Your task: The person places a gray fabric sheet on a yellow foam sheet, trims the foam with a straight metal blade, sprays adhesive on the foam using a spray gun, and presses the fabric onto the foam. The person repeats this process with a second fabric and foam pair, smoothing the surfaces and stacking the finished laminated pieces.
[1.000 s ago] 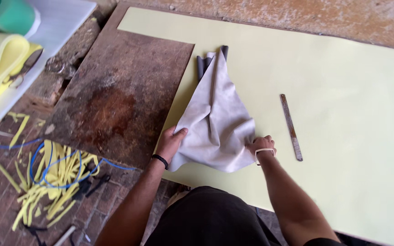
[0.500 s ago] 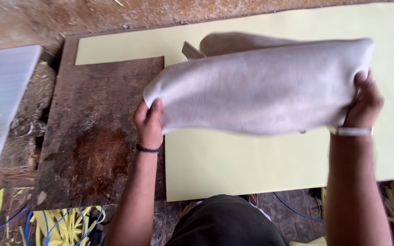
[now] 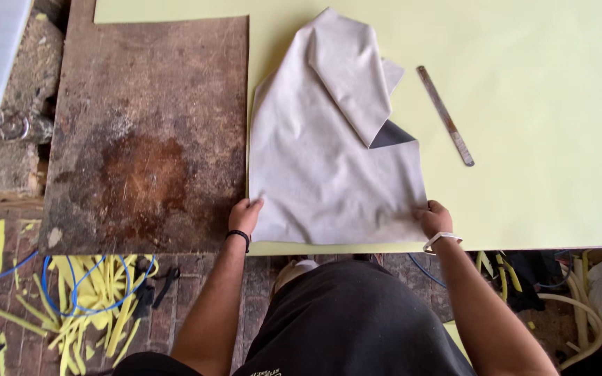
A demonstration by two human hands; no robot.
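Half a second ago both hands held the grey cloth (image 3: 329, 167) up in the air, stretched wide between them; now it lies flat again on the pale yellow sheet (image 3: 545, 139), and the hands have come down with it to the near edge.

The left hand (image 3: 244, 216) pinches the cloth's near left corner, fingers closed on the fabric, right where the yellow sheet meets the rusty brown board (image 3: 148, 132). A black band (image 3: 239, 237) sits on that wrist. The right hand (image 3: 435, 218) grips the near right corner the same way, fingers closed on the cloth, with a white band (image 3: 442, 240) round its wrist. Both corners lie close to the near edge of the sheet.

Between the hands the cloth's near edge runs fairly straight. Farther away it narrows towards a point near the far edge of the sheet, and a flap is folded over on the right side, showing a small dark grey patch of the underside (image 3: 390, 135).

To the right of the cloth, apart from it, a metal ruler (image 3: 444, 115) lies at a slant on the yellow sheet.

Left of the sheet, the brown board carries a darker rust stain in its middle. Beyond the board's left edge stands a small round metal thing (image 3: 14, 125) on rough stone. On the brick floor below the board's near edge lie yellow strips and blue cords (image 3: 99, 299) in a loose heap. More cords and strips show under the sheet's near right edge (image 3: 517, 271).
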